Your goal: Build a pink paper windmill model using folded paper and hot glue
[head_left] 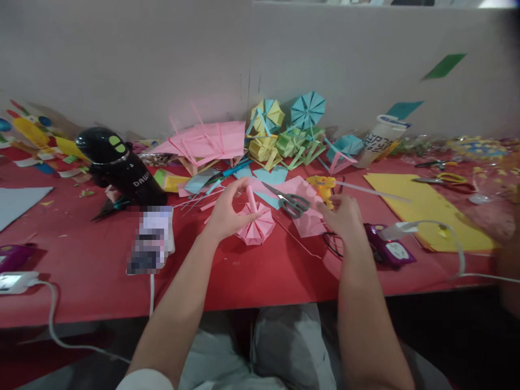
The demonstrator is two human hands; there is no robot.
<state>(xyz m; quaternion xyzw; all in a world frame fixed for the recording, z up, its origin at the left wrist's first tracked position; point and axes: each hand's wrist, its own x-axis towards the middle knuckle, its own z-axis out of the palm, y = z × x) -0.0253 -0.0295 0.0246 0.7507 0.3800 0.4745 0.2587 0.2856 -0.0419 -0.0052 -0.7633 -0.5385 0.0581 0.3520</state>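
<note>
My left hand [229, 214] is closed on a pink paper wheel [255, 230], folded in pleats, with a rolled pink strip rising from it. The thumb lies on the strip's lower part and the fingertips are at its top. My right hand [345, 216] is at the handle of a yellow hot glue gun [322, 187], thumb and fingers apart around it; whether they touch it I cannot tell. A clear glue stick [374, 192] sticks out from the gun to the right. Between my hands, grey-handled scissors [290, 203] lie over pink paper pieces [306, 222].
Folded paper models [300, 141] and a pink paper structure [207, 141] stand along the wall. A black bottle [125, 168], a phone [150, 241] and its cable are on the left. To the right are a purple device [390, 252], yellow sheets [430, 216], a cup [382, 138] and more scissors [444, 181].
</note>
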